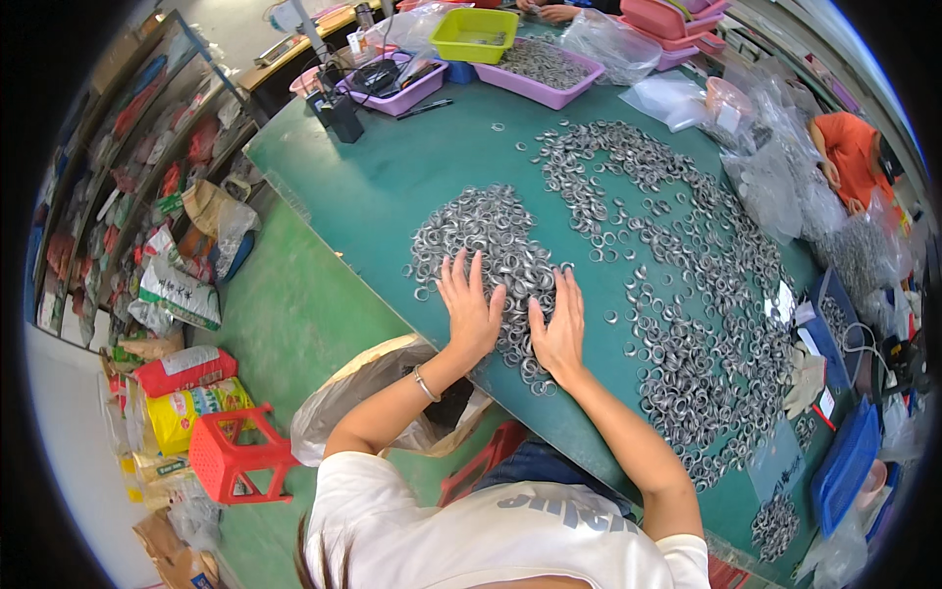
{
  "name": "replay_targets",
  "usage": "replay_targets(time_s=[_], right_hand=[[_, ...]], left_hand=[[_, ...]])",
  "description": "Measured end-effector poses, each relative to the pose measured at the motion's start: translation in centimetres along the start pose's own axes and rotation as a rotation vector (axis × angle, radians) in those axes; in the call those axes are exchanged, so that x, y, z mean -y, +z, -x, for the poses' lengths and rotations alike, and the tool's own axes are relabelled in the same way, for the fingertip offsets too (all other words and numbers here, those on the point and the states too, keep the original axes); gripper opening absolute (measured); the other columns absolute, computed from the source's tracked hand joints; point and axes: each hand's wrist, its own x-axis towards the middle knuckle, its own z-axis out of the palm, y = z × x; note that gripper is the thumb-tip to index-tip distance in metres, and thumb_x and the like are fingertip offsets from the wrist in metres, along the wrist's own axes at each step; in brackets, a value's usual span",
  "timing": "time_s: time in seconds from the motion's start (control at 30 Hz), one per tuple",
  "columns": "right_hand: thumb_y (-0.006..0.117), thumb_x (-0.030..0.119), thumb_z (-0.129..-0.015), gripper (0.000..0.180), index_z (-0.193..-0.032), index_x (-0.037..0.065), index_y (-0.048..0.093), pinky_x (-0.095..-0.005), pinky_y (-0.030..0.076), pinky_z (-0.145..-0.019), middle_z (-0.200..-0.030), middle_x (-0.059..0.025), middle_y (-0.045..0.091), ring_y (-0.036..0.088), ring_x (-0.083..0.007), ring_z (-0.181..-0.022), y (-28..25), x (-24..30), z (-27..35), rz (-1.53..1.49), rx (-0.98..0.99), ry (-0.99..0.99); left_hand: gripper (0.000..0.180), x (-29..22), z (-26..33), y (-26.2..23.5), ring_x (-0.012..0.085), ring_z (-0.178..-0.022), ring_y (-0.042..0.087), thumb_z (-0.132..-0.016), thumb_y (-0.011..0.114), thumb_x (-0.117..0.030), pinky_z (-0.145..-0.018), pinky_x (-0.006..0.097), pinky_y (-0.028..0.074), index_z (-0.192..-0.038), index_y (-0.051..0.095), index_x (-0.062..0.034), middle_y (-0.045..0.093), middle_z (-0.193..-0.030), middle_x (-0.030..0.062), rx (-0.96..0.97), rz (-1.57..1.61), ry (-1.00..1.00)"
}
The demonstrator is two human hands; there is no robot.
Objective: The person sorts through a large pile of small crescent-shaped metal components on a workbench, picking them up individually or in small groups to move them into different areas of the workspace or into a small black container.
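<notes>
Both hands flat on a heap of small metal rings

Left hand (469,306) and right hand (559,332) lie palm-down, fingers spread, side by side on the near end of the ring heap (491,240), forearms reaching up from the counter (392,177) edge. Bare green surface opens beyond the heap; a wider band of rings (677,294) curves to its right.

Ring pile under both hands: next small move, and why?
Probably draw both palms toward the table edge, dragging the rings along. The left hand and right hand lie flat, fingers spread, on the near end of the metal ring pile, and a clear plastic bag hangs open just below that edge.
</notes>
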Motion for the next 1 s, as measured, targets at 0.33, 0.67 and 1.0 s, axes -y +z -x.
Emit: replay_targets(time_s=[0.33, 0.67, 1.0], right_hand=[[0.064, 0.04, -0.083, 0.076, -0.137, -0.004, 0.032, -0.0542, 0.018, -0.108, -0.144, -0.0258, 0.027, 0.025, -0.0422, -0.133, -2.8, 0.0, 0.1, 0.015, -0.005, -0.027], [0.076, 0.032, -0.072, 0.073, -0.134, 0.008, 0.044, -0.0562, 0.019, -0.107, -0.144, -0.0221, 0.027, 0.024, -0.0428, -0.133, -19.8, 0.9, 14.3, 0.37, 0.213, 0.003], [0.062, 0.032, -0.085, 0.045, -0.128, 0.023, 0.054, -0.0564, 0.024, -0.107, -0.142, -0.0122, 0.038, 0.028, -0.0383, -0.134, -23.2, -5.3, 17.4, 0.626, 0.181, 0.03]], left_hand=[[0.053, -0.8, 0.3, -1.3, 0.0464, -0.138, 0.012, -0.085, 0.056, -0.016, -0.109, 0.061, 0.007, -0.134, 0.039, -0.0008, 0.024, -0.145, 0.023, -0.149, 0.017, 0.219], [0.05, -11.7, 5.4, -3.4, 0.0453, -0.135, 0.022, -0.08, 0.064, -0.014, -0.106, 0.063, 0.017, -0.127, 0.05, -0.0047, 0.033, -0.142, 0.0194, 0.33, 0.046, 0.592], [0.04, -8.9, 5.6, 1.2, 0.0311, -0.135, 0.03, -0.085, 0.057, -0.016, -0.104, 0.068, 0.017, -0.122, 0.053, -0.0001, 0.042, -0.135, 0.0108, 0.42, -0.4, 0.704]])
